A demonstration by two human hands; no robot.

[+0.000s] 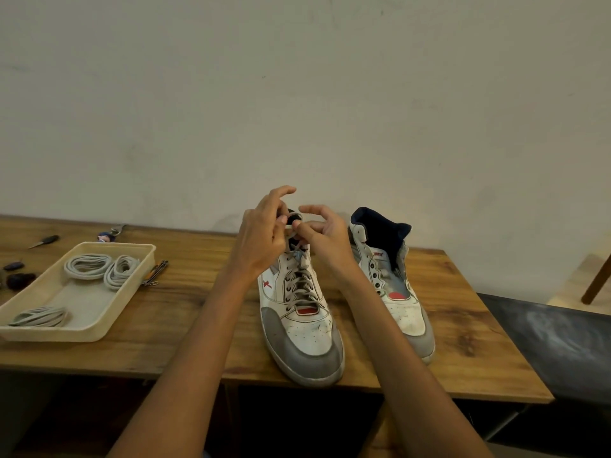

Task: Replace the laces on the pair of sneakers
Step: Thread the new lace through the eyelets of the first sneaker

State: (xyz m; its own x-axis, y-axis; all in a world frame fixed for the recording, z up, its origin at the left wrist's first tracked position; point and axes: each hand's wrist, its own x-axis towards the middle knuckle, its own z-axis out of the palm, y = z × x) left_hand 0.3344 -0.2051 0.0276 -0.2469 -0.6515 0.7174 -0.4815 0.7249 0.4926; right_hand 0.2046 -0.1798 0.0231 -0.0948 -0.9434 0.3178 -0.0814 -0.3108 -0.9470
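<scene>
- You are working on the laced sneaker (299, 312), which is sitting nearest you at the wooden table's (185, 325) front edge; its grey lace (302, 282) is criss-crossing the eyelets.
- Beside it, the unlaced sneaker (391, 285) is waiting with bare eyelets.
- Your left hand (264, 236) and right hand (322, 233) are both pinching lace ends at the collar, seemingly tying or untying the knot; which, I cannot tell.
- Next you are likely needing steady, even tension.
- Farther left, coiled laces (99, 266) are lying in the cream tray (139, 279).

A wooden table (139, 352) stands against a plain off-white wall (297, 94), dimly lit.
</scene>
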